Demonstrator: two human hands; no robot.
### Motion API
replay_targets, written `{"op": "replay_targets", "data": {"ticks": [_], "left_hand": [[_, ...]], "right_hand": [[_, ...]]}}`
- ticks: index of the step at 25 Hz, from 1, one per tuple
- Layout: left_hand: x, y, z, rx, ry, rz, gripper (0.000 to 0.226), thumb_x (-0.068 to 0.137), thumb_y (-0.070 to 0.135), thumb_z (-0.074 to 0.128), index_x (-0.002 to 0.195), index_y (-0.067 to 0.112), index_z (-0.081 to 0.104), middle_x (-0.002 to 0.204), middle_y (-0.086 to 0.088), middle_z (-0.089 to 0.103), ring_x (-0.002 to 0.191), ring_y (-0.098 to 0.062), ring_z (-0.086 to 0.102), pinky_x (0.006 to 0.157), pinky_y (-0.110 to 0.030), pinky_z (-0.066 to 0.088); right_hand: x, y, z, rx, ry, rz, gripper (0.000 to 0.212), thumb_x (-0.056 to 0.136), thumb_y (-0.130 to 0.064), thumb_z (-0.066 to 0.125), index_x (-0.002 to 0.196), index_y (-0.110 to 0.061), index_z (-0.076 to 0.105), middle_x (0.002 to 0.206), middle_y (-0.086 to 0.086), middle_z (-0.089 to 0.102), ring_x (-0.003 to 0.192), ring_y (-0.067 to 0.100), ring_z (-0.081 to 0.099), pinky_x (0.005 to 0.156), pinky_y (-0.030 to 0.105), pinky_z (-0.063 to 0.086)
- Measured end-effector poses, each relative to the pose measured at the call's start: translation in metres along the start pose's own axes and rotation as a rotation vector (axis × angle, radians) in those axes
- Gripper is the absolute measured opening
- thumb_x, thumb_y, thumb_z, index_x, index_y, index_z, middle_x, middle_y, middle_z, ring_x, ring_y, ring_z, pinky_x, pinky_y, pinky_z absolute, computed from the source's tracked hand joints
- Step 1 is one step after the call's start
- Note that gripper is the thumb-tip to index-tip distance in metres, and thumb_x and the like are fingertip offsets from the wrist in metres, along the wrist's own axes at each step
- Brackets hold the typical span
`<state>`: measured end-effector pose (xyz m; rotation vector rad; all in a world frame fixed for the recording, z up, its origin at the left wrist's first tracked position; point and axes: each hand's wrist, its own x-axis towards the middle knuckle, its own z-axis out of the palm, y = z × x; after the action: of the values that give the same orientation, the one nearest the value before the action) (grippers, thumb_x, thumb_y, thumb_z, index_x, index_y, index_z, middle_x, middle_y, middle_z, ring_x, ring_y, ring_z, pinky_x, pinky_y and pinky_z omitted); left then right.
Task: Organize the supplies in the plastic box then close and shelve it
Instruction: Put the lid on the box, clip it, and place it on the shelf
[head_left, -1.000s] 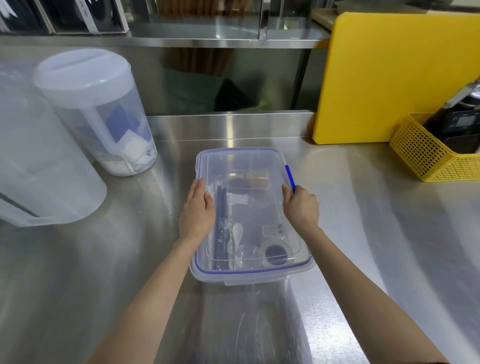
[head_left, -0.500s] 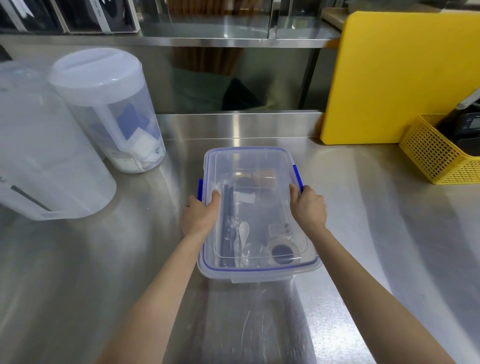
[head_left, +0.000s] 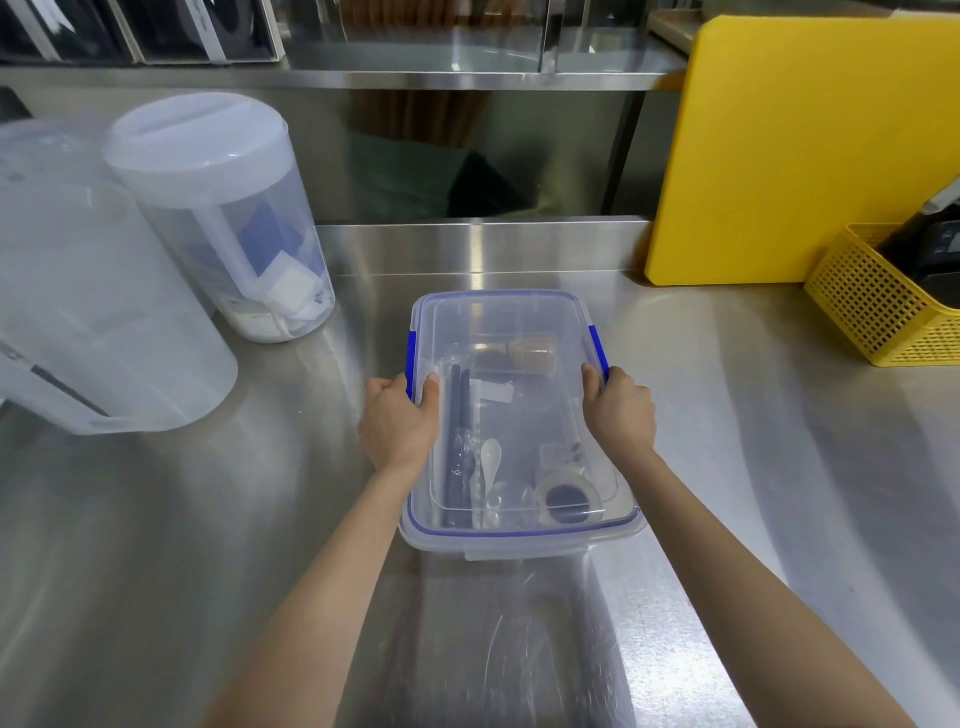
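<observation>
**Both hands now hold the sides of the box**

A second ago the left hand (head_left: 400, 421) lay flat on the lid (head_left: 498, 322). Now it has slid to the left edge, and both blue clips sit down along the sides. The left fingers curl over the rim next to the left blue clip (head_left: 411, 358), with the thumb on top of the lid. The right hand (head_left: 621, 410) grips the right rim just under the right blue clip (head_left: 597, 348), fingers curled round the edge.

The clear plastic box (head_left: 519, 540) sits on the shiny metal counter (head_left: 208, 519), right in front of the person. The lid is on. Through it you can see a roll of tape (head_left: 569, 499), a white spoon (head_left: 489, 457) and dark sticks (head_left: 457, 415).

To the left stand a round tub with a white lid (head_left: 218, 208) and a big cloudy jug (head_left: 93, 322). At the back right a yellow board (head_left: 800, 156) leans up, with a yellow basket (head_left: 883, 306) beside it.
</observation>
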<state>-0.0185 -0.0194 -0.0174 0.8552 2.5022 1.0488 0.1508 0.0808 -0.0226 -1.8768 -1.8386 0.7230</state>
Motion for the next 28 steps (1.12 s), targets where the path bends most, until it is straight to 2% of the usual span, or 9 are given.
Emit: {"op": "replay_targets", "data": {"ticks": [4, 7, 9, 12, 14, 17, 21, 24, 28], "left_hand": [[0.000, 0.001, 0.000, -0.012, -0.004, 0.004, 0.036, 0.089, 0.039, 0.046, 0.075, 0.007, 0.052, 0.106, -0.009, 0.048, 0.071, -0.027, 0.051, 0.080, -0.038, 0.048], [0.000, 0.000, 0.000, -0.046, -0.030, -0.012, 0.039, 0.089, 0.042, 0.046, 0.087, 0.006, 0.059, 0.103, -0.003, 0.043, 0.074, -0.024, 0.053, 0.072, -0.031, 0.045], [0.001, -0.002, 0.001, -0.089, -0.049, -0.018, 0.038, 0.088, 0.044, 0.047, 0.090, 0.008, 0.060, 0.103, -0.006, 0.050, 0.075, -0.024, 0.056, 0.072, -0.031, 0.048], [0.000, -0.007, -0.002, -0.182, -0.145, -0.025, 0.033, 0.088, 0.043, 0.048, 0.102, 0.015, 0.059, 0.105, -0.010, 0.062, 0.084, -0.025, 0.061, 0.079, -0.037, 0.053], [-0.010, -0.009, -0.008, -0.308, -0.268, -0.042, 0.033, 0.090, 0.036, 0.047, 0.118, 0.019, 0.052, 0.109, -0.002, 0.061, 0.093, -0.020, 0.059, 0.082, -0.034, 0.049], [-0.030, -0.015, -0.018, -0.451, -0.332, -0.032, 0.037, 0.092, 0.028, 0.048, 0.129, 0.022, 0.045, 0.111, 0.006, 0.057, 0.103, -0.016, 0.056, 0.089, -0.029, 0.043], [-0.055, -0.030, -0.024, -0.497, -0.377, -0.018, 0.051, 0.091, 0.028, 0.050, 0.139, 0.025, 0.034, 0.126, 0.010, 0.051, 0.117, -0.011, 0.049, 0.096, -0.025, 0.038], [-0.073, -0.047, -0.029, -0.501, -0.415, 0.005, 0.061, 0.088, 0.033, 0.052, 0.143, 0.030, 0.025, 0.140, 0.013, 0.043, 0.128, -0.008, 0.042, 0.104, -0.025, 0.033], [-0.096, -0.059, -0.032, -0.555, -0.436, 0.016, 0.064, 0.082, 0.042, 0.054, 0.140, 0.036, 0.028, 0.137, 0.020, 0.045, 0.125, 0.001, 0.043, 0.105, -0.024, 0.030]], "right_hand": [[0.000, 0.001, 0.000, -0.001, 0.002, -0.003, 0.047, 0.096, -0.041, 0.036, 0.113, -0.001, 0.055, 0.112, 0.020, 0.064, 0.093, 0.034, 0.064, 0.078, 0.039, 0.053], [-0.002, 0.000, -0.001, -0.016, -0.012, 0.007, 0.047, 0.096, -0.042, 0.034, 0.115, -0.003, 0.053, 0.113, 0.019, 0.064, 0.094, 0.033, 0.063, 0.078, 0.038, 0.053], [-0.002, -0.001, -0.003, -0.023, -0.055, 0.031, 0.049, 0.097, -0.044, 0.031, 0.120, -0.005, 0.049, 0.117, 0.018, 0.061, 0.098, 0.033, 0.062, 0.081, 0.040, 0.052], [-0.004, 0.000, -0.008, 0.013, -0.173, 0.061, 0.052, 0.096, -0.046, 0.028, 0.129, -0.007, 0.040, 0.124, 0.019, 0.056, 0.107, 0.035, 0.058, 0.088, 0.043, 0.049], [-0.010, 0.008, -0.014, 0.093, -0.248, 0.074, 0.054, 0.095, -0.047, 0.030, 0.132, -0.009, 0.038, 0.125, 0.018, 0.056, 0.109, 0.035, 0.057, 0.092, 0.044, 0.047], [-0.029, 0.021, -0.027, 0.245, -0.333, 0.078, 0.051, 0.094, -0.045, 0.037, 0.130, -0.010, 0.042, 0.112, 0.009, 0.056, 0.100, 0.027, 0.055, 0.087, 0.036, 0.045], [-0.062, 0.039, -0.037, 0.393, -0.348, 0.104, 0.045, 0.093, -0.043, 0.045, 0.126, -0.012, 0.047, 0.107, 0.004, 0.057, 0.098, 0.024, 0.056, 0.089, 0.036, 0.046], [-0.087, 0.047, -0.040, 0.503, -0.330, 0.119, 0.045, 0.093, -0.039, 0.048, 0.129, -0.013, 0.047, 0.115, 0.004, 0.058, 0.103, 0.023, 0.057, 0.086, 0.031, 0.044], [-0.112, 0.054, -0.040, 0.588, -0.313, 0.132, 0.046, 0.093, -0.037, 0.047, 0.133, -0.016, 0.045, 0.123, 0.004, 0.057, 0.111, 0.023, 0.057, 0.094, 0.035, 0.047]]}}
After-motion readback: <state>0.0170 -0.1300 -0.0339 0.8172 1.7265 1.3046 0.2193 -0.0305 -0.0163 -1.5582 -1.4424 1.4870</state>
